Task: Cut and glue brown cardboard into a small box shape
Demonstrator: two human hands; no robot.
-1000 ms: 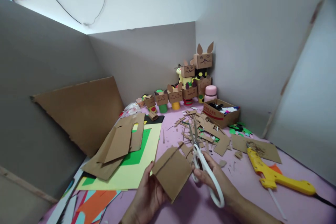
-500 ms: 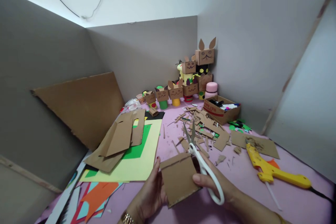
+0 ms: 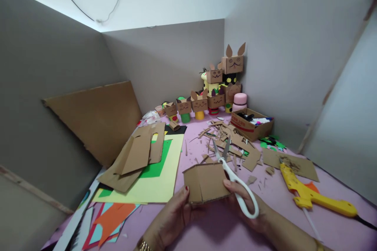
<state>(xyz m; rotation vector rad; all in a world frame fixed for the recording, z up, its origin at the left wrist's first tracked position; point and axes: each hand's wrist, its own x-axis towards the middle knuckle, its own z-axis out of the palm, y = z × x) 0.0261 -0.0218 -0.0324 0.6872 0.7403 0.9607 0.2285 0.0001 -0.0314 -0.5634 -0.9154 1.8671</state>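
Observation:
A small brown cardboard box (image 3: 210, 184) is held in front of me, with two of its faces showing and an edge between them. My left hand (image 3: 176, 215) grips it by the left side, thumb on the near face. On the other side, my right hand (image 3: 246, 204) pinches the box's right edge with the thumb. White-handled scissors (image 3: 240, 186) are also in that hand, their blades apart and pointing away over the scraps. The fingers beneath the box are partly hidden.
Cardboard scraps (image 3: 235, 141) litter the table beyond the scissors. A yellow glue gun (image 3: 312, 194) lies at right. Cardboard pieces (image 3: 137, 153) rest on coloured sheets at left. Cardboard animal figures (image 3: 199, 104) and an open box (image 3: 250, 127) stand at the back.
The box has been turned in my hands and raised slightly, so a second face now shows at its left. The scissors have stayed in my right hand, with the blades spread wider.

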